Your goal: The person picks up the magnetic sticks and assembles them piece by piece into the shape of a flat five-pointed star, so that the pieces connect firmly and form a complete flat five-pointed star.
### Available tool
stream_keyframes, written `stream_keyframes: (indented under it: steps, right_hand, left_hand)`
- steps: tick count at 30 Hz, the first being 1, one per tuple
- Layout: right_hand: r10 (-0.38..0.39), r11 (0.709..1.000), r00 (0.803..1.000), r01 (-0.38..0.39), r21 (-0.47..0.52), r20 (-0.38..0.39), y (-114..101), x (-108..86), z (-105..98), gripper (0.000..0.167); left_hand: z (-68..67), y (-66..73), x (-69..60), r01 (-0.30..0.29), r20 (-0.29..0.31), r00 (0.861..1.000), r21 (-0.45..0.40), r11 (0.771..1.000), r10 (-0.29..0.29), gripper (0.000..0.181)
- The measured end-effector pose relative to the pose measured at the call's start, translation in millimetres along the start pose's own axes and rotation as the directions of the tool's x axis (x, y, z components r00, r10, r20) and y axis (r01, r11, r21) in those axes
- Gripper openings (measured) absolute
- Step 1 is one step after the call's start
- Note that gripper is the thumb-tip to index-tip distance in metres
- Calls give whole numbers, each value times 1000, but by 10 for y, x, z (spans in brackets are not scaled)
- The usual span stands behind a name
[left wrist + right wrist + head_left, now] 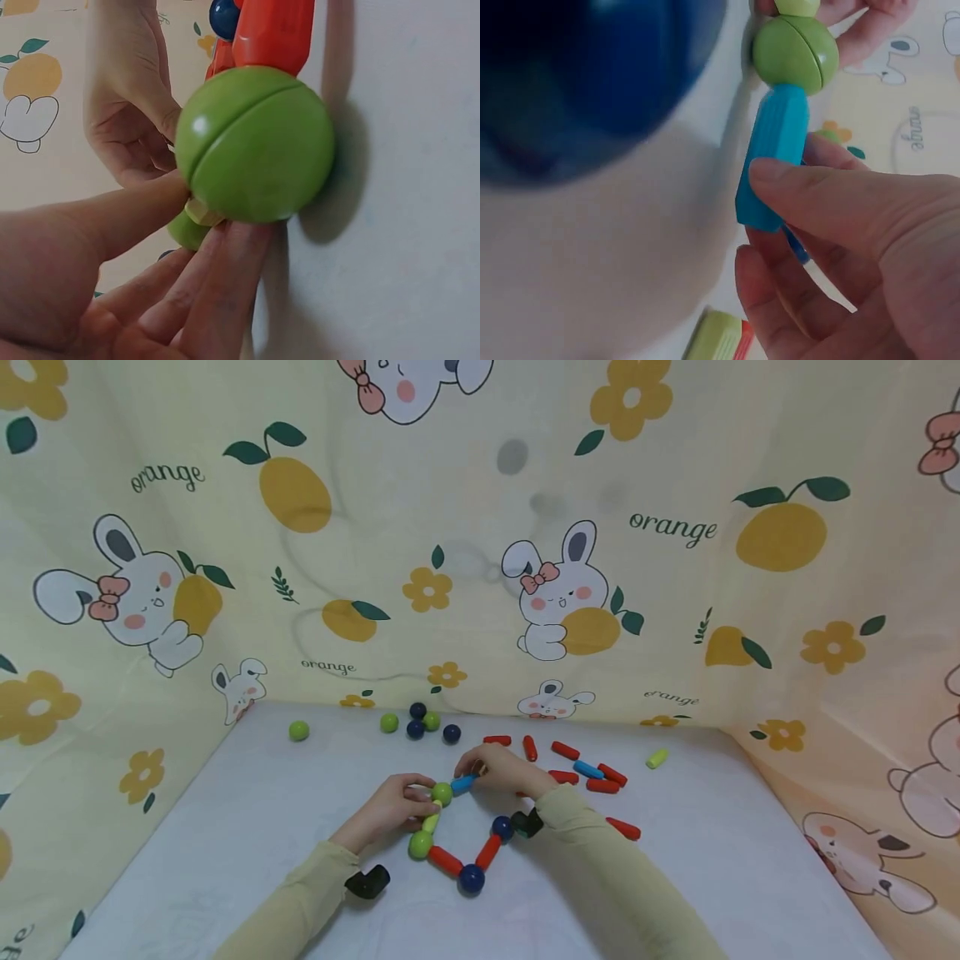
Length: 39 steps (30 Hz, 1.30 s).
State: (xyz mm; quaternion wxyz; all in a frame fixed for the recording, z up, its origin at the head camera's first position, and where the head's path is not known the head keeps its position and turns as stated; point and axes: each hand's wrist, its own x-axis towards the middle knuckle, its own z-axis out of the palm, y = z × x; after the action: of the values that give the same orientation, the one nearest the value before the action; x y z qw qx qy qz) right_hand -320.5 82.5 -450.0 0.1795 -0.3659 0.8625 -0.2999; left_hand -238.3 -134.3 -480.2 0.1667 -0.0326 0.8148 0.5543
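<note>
Left fingers (229,281) pinch a yellow rod (431,823), right fingers (829,201) a blue rod (778,131); beyond it, balls (416,729) cluster at eleven o'clock, red rods (565,750) around two.

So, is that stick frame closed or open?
Open: the blue stick in the right hand has a free end, apart from the dark blue end ball.

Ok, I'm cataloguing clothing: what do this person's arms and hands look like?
The left sleeve and right sleeve are plain, long and pale yellow-green. A small black device shows near the left wrist, another near the right. The left hand and right hand wear no gloves.
</note>
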Motion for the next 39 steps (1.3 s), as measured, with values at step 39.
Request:
stream_keyframes:
  steps: [39]
  right_hand:
    - [118,993,988,-115,39,-101,-137,-715,64,28]
  left_hand:
    - [-130,89,214,-14,35,999,90,996,11,28]
